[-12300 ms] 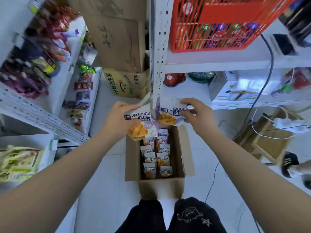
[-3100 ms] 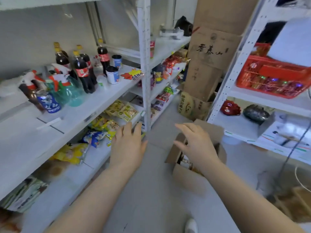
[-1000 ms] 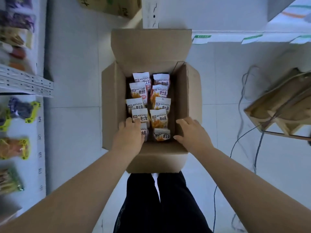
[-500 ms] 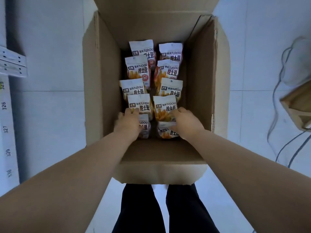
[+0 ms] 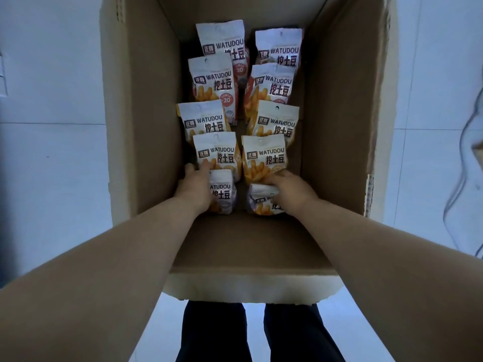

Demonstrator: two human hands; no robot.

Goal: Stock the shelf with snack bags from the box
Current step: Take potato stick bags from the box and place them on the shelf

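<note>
An open cardboard box [image 5: 146,126] stands on the floor below me, holding two rows of white "WATUDOU" snack bags with orange fries printed on them. My left hand [image 5: 194,188] is deep in the box and grips the nearest bag of the left row [image 5: 222,194]. My right hand [image 5: 290,190] grips the nearest bag of the right row [image 5: 261,202], crumpling its top. Several more bags [image 5: 217,79] stand behind them. The shelf is out of view.
The box's near flap [image 5: 251,283] hangs toward my dark trouser legs [image 5: 214,333]. Pale tiled floor [image 5: 52,178] lies on both sides. A loose cable [image 5: 465,158] curls at the right edge.
I have leaned closer over the box and both hands have sunk deeper. Each hand has closed its fingers on the nearest bag of its row.
</note>
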